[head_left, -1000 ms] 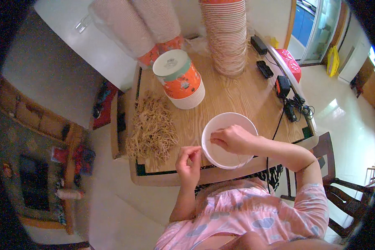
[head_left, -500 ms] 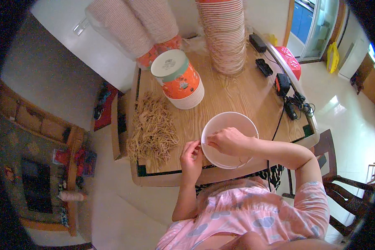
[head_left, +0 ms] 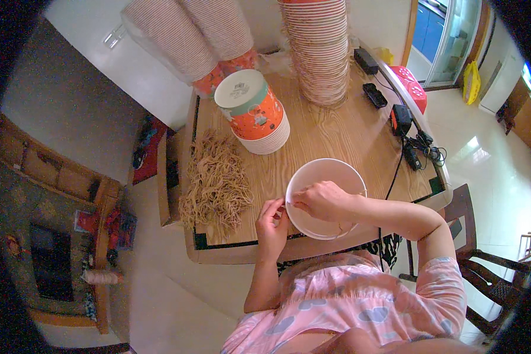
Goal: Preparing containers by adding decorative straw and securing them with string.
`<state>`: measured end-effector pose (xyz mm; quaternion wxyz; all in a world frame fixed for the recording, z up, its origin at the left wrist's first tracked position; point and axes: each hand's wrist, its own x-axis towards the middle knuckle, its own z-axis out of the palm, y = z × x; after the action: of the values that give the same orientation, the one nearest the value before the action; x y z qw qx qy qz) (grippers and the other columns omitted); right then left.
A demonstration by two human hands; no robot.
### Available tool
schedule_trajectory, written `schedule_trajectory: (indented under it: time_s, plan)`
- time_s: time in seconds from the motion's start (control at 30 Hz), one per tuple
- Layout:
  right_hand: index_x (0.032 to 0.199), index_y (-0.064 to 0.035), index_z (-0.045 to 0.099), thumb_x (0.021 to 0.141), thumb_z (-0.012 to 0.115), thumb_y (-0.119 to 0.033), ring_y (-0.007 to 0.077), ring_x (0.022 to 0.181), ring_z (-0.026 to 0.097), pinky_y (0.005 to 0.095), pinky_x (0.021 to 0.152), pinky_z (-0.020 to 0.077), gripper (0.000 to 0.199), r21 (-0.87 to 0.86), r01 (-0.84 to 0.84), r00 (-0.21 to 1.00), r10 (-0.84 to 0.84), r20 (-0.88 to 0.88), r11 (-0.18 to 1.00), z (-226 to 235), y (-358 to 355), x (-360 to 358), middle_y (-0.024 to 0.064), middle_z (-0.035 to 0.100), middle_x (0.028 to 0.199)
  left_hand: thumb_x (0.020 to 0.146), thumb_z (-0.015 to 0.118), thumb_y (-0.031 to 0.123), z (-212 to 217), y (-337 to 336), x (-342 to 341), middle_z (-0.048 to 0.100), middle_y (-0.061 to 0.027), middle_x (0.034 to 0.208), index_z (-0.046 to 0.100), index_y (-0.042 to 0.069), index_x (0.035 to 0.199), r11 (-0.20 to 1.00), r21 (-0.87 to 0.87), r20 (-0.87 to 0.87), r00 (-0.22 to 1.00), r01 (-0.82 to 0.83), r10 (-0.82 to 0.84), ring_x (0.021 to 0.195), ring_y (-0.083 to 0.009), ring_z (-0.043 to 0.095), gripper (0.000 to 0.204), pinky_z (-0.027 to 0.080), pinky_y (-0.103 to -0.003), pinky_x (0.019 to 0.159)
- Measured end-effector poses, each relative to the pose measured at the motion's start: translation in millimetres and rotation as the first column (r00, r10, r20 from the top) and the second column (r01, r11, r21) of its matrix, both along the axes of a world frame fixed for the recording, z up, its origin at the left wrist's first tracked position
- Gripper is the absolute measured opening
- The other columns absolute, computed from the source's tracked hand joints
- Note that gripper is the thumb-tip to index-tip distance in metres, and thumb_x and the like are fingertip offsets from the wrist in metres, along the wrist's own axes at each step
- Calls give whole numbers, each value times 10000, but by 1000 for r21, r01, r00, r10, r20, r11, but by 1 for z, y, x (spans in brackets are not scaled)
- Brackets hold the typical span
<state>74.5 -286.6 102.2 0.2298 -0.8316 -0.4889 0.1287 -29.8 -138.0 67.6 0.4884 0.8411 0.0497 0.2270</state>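
Note:
A white paper bucket stands near the table's front edge, its mouth facing up. A thin tan cord shows at its right side, by the rim. My right hand reaches down into the bucket, its closed fingertips against the left inner wall. Outside that same wall, my left hand has thumb and fingers pinched at the rim. What either hand pinches is too small to make out. Left of the bucket lies a loose heap of tan cords.
A short upside-down stack of orange-and-green paper buckets stands behind the cords. A tall bucket stack and bagged stacks rise at the back. Chargers and black cables lie along the right edge. A dark wooden chair is at right.
Almost nothing differs. Both hands stay at the bucket's left rim, and the bucket shifts very slightly to the right.

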Motion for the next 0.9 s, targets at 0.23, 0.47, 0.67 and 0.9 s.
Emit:
schedule_trajectory:
  time_s: [0.23,0.47,0.67,0.9]
  plan:
    - [983,-106,637,884,521,-243,356,742,621,461,665,496,205,4,-35,999,35,30,999,-6,-1,2,140,647,833,813,559,-26,1,1,1,603,-94,947,609,10,1063,1000,25,-8,1000,6,-6,806,-194,591,258,463,-273,668]
    - [987,-105,639,881,522,-244,354,741,622,460,666,497,210,17,-24,999,23,22,1000,-2,0,1,141,648,823,814,564,-13,0,1,0,611,-93,950,615,18,1053,1000,-3,-9,1000,-7,7,815,-199,598,247,468,-278,666]
    - [987,-106,635,888,512,-249,356,739,622,464,667,495,213,-7,-18,999,18,35,1000,-2,0,2,147,648,826,815,567,-8,2,1,0,618,-94,944,621,17,1035,1000,6,-15,1000,-8,8,825,-209,606,228,472,-281,664]
    - [944,-92,627,897,502,-260,355,737,617,465,661,491,214,49,-16,999,14,39,999,-3,4,2,139,642,820,804,570,-12,6,-1,0,613,-106,927,622,10,997,998,55,-8,1000,-19,19,819,-234,608,201,474,-300,676]
